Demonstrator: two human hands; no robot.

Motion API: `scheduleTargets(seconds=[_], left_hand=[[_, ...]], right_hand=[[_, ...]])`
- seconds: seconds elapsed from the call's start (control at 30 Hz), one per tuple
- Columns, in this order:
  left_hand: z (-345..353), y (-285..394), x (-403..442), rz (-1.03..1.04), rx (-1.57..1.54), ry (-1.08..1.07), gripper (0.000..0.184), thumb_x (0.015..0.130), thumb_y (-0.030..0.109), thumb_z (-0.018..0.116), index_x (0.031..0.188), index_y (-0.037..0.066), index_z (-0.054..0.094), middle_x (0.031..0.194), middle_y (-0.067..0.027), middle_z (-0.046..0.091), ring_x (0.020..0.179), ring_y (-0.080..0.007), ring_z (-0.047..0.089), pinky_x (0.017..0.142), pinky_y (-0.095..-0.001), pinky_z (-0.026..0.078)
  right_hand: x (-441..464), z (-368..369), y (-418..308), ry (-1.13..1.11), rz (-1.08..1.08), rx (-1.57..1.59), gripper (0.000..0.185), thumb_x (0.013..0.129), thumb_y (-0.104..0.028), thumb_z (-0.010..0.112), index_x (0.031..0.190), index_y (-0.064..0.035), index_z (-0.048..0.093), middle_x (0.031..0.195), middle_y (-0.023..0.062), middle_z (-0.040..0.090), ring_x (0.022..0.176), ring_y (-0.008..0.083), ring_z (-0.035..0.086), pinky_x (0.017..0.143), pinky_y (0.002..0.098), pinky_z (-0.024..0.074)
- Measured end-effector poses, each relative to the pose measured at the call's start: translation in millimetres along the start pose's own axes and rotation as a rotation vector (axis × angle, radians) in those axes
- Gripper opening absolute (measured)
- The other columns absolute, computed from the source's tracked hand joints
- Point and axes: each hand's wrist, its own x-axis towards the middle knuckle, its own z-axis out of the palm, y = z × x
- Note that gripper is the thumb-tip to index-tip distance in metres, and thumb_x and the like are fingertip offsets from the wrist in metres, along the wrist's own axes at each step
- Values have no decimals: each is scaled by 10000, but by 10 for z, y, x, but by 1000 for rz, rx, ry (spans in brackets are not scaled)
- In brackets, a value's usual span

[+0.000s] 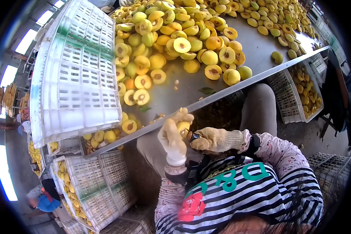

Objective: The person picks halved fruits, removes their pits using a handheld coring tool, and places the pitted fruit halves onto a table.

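My left hand [173,140], in a pale glove, is closed around a yellow peach half [183,128] at the front edge of the metal table. My right hand [218,140], in a knitted work glove, grips a small dark-handled tool [193,136]. The tool's end is against or just beside the peach; its tip is too hidden to tell its kind. Just beyond my hands, halved peaches [182,45] lie heaped on the metal table [171,85], some cut side up with brown stones or hollows showing.
A white plastic crate [82,78] stands on the table's left side. Below it is another crate [101,187] with peaches. A crate of peaches [306,93] sits under the table's right side. The table's metal rim [222,91] runs diagonally ahead. A person in blue [48,201] is far left.
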Motion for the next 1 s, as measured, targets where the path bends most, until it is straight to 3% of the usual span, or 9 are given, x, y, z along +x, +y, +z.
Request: scheduleTargets(seconds=[0.1, 0.23, 0.3, 0.47, 0.6, 0.7, 0.8, 0.9, 1.0], left_hand=[[-67, 292, 254, -161, 339, -333, 455, 1069, 265, 358, 1087, -74, 661, 927, -173, 717, 847, -224, 680, 799, -313, 549], [48, 62, 94, -86, 26, -133, 413, 1064, 226, 363, 1028, -80, 639, 949, -157, 708, 829, -211, 692, 798, -310, 554], [-54, 67, 234, -421, 305, -297, 380, 1062, 205, 362, 1055, -70, 625, 948, -154, 706, 821, -228, 700, 798, -325, 558], [-67, 73, 77, -213, -232, -153, 287, 1057, 157, 419, 1198, -1, 612, 1409, -193, 538, 1180, -274, 622, 1018, -391, 520], [-78, -77, 84, 49, 373, -226, 358, 1044, 210, 438, 946, -42, 672, 856, -122, 704, 767, -192, 670, 755, -310, 520], [-111, 203, 276, -386, 570, -498, 344, 1054, 231, 454, 1139, -48, 636, 990, -149, 712, 892, -189, 677, 830, -308, 524], [-182, 103, 160, -105, 33, -381, 460, 1079, 318, 385, 1323, -37, 547, 1299, -203, 606, 1111, -271, 638, 995, -384, 512], [104, -244, -145, -169, -229, 43, 544, 1072, 403, 355, 1264, -59, 569, 1143, -191, 662, 1004, -299, 656, 923, -392, 532], [94, -28, -7, -183, -20, -86, 540, 1075, 400, 345, 1247, -58, 575, 997, -175, 675, 869, -251, 649, 835, -366, 537]], right_hand=[[-4, 10, 28, 96, -83, -45, 426, 980, -419, 575, 1161, -42, 662, 940, 141, 692, 892, 259, 654, 843, 371, 489], [-11, -41, -37, 264, -127, -358, 424, 955, -419, 622, 1193, -68, 636, 912, 185, 705, 862, 338, 685, 785, 410, 527], [-1, -62, -4, 312, -42, -657, 430, 947, -422, 632, 1182, -62, 627, 915, 189, 708, 850, 365, 686, 765, 433, 541], [-78, -106, 38, 348, -142, -375, 449, 958, -438, 609, 1179, -48, 624, 916, 176, 714, 862, 351, 697, 776, 428, 543], [-63, -35, 61, 283, -51, -479, 460, 966, -437, 590, 1202, -44, 631, 933, 180, 720, 811, 310, 713, 752, 387, 556], [-42, 2, 133, 290, -103, -456, 461, 970, -446, 586, 1196, -46, 632, 834, 145, 714, 681, 244, 711, 658, 349, 563], [-155, 9, 79, 271, -114, -87, 436, 986, -443, 563, 1129, -41, 652, 706, 47, 671, 603, 172, 684, 570, 300, 531], [-105, 17, 119, 51, 60, 163, 440, 989, -446, 554, 1117, -39, 664, 779, 66, 676, 581, 165, 663, 561, 295, 511], [11, 182, 272, 307, -152, -19, 404, 986, -437, 559, 1007, -44, 651, 760, 50, 632, 663, 150, 606, 608, 293, 469]])
